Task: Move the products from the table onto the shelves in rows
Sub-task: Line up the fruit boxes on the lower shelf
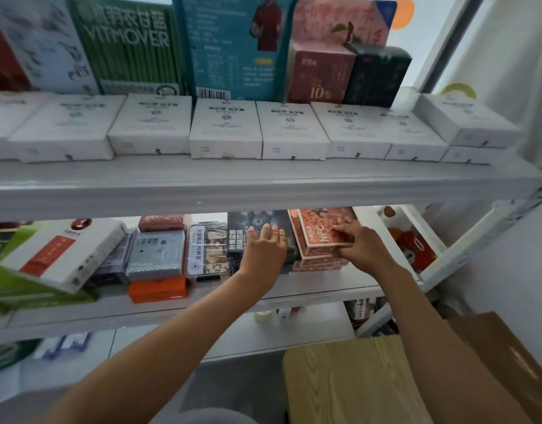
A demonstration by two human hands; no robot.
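Right hand (360, 240) pinching orange box (321, 231) marked "NFC" atop matching stack, left hand (265, 246) flat with straight fingers on dark box (248, 237), green "VITMOVER" carton (126, 47) on upper shelf (263, 191)

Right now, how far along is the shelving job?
Done: the upper shelf carries a full front row of white boxes, and the middle shelf already holds stacked products. In hand: the right hand grips an orange NFC box atop a matching stack, while the left hand rests flat on the dark box beside it. Left: cannot tell; the wood-grain table shows no products in view.
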